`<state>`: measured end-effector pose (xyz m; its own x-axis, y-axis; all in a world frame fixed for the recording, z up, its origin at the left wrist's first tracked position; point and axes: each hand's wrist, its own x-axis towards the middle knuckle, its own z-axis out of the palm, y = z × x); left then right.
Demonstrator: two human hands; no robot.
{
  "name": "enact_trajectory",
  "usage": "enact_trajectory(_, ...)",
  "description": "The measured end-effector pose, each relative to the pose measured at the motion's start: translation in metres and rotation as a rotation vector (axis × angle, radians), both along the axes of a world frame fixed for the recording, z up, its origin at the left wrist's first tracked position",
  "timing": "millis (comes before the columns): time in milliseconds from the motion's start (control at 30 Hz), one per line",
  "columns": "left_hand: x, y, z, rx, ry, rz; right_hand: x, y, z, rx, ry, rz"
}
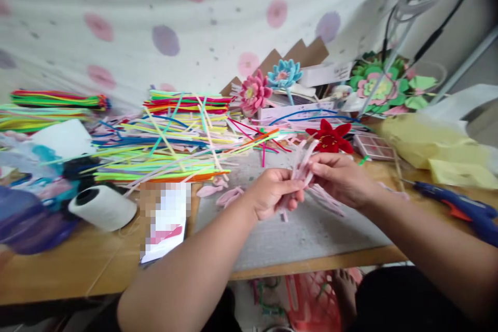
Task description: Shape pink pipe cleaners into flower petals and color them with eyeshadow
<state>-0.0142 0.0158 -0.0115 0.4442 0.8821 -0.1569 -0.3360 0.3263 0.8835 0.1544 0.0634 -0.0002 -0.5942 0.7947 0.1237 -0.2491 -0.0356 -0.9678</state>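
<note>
A small bunch of pale pink pipe cleaners [299,163] is held up over the grey mat [264,249]. My left hand [274,192] is closed round its lower part, with short ends poking out below. At the upper right side of the bunch, the fingers of my right hand [338,176] pinch the strips. Exactly how the strips are joined is blurred. Below my right hand, more pale pink pipe cleaners [329,201] lie on the mat. Pink petal-shaped loops [229,196] rest left of my left hand. Just behind my right hand sits a red pipe-cleaner flower [330,136].
Piles of coloured pipe cleaners [163,166] cover the back left. A white thread cone [103,207] and a phone [165,220] with a pixelated screen lie left. A blue glue gun [455,205] is at right. Finished flowers [254,92] stand behind. The table's front edge [311,265] is near.
</note>
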Motion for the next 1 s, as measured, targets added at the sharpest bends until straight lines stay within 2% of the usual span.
enact_trajectory(233, -0.001, 0.003, -0.006, -0.015, -0.029, -0.036, 0.003, 0.003, 0.000, -0.072, -0.030, -0.059)
enact_trajectory(467, -0.001, 0.003, -0.002, 0.005, 0.100, 0.043, -0.004, 0.000, 0.009, -0.032, -0.025, -0.217)
enact_trajectory(567, -0.003, 0.006, -0.002, 0.028, 0.157, 0.160, -0.001, 0.004, 0.011, 0.040, -0.072, -0.262)
enact_trajectory(700, -0.007, 0.015, -0.007, 0.043, 0.187, 0.376, 0.008, 0.012, 0.002, 0.192, -0.405, -0.172)
enact_trajectory(767, -0.008, 0.018, -0.009, 0.038, 0.200, 0.435, 0.008, 0.013, -0.004, 0.271, -0.538, -0.134)
enact_trajectory(867, -0.005, 0.018, -0.010, 0.028, 0.209, 0.424, 0.001, 0.012, -0.009, 0.403, -0.583, -0.183)
enact_trajectory(1000, 0.000, 0.012, -0.008, 0.007, 0.218, 0.293, -0.012, 0.008, -0.006, 0.498, -0.401, -0.264)
